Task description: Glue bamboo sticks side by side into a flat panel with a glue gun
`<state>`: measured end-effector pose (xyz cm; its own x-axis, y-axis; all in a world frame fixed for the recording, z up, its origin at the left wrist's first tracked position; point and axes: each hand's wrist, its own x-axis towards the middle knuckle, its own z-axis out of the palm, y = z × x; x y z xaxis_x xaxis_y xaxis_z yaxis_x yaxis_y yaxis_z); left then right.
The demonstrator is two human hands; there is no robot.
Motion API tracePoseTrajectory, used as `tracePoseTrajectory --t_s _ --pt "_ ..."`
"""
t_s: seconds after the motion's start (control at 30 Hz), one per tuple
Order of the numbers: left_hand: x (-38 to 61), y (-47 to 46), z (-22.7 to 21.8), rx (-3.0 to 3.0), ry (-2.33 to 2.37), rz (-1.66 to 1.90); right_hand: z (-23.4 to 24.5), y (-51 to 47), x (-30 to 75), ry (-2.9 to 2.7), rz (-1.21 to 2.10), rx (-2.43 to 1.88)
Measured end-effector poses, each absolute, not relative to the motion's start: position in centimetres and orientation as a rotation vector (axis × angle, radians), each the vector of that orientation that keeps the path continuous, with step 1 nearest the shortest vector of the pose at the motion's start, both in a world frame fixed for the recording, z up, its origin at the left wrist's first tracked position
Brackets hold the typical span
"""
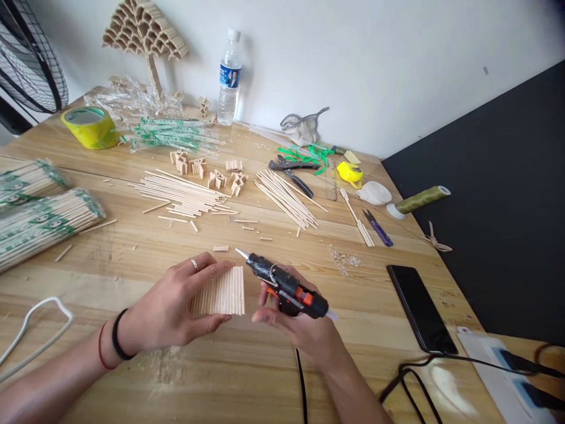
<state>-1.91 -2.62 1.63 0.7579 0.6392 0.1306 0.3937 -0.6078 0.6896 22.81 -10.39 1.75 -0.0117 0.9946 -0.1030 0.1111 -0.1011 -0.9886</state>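
Observation:
My left hand (176, 303) grips a flat panel of thin wooden sticks (220, 292) laid side by side, its thumb and fingers on opposite edges. In my right hand (304, 330) is a black hot glue gun (282, 280) with an orange trigger, its nozzle pointing up and left, just above and apart from the panel's right end. Part of the panel is covered by my left hand. A short stick piece (220, 248) lies just beyond the panel. Farther off are a pile of loose sticks (180, 193) and several small stick assemblies (217, 179).
Bagged sticks (48, 227) and yellow tape (90, 126) lie left. A water bottle (228, 82) and stick-built tree (145, 35) stand by the wall. Pliers (295, 171), thread snips (378, 228), a phone (421, 309) and a power strip (494, 371) lie right. A black cord (301, 383) runs below the gun.

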Motion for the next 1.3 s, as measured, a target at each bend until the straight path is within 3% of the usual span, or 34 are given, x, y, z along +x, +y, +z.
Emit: tracePoseTrajectory --t_s 0.3,0.53,1.3 --pt "-3.3 -0.7 1.7 2.286 0.804 0.492 2.4 -10.1 25.6 -1.428 1.536 -1.220" --pt "-3.2 -0.5 2.5 2.340 0.781 0.486 2.8 -9.9 25.3 -1.606 1.485 -1.224" --pt "-3.3 -0.8 2.3 2.404 0.642 0.529 1.6 -10.2 25.8 -1.471 1.494 -1.234"
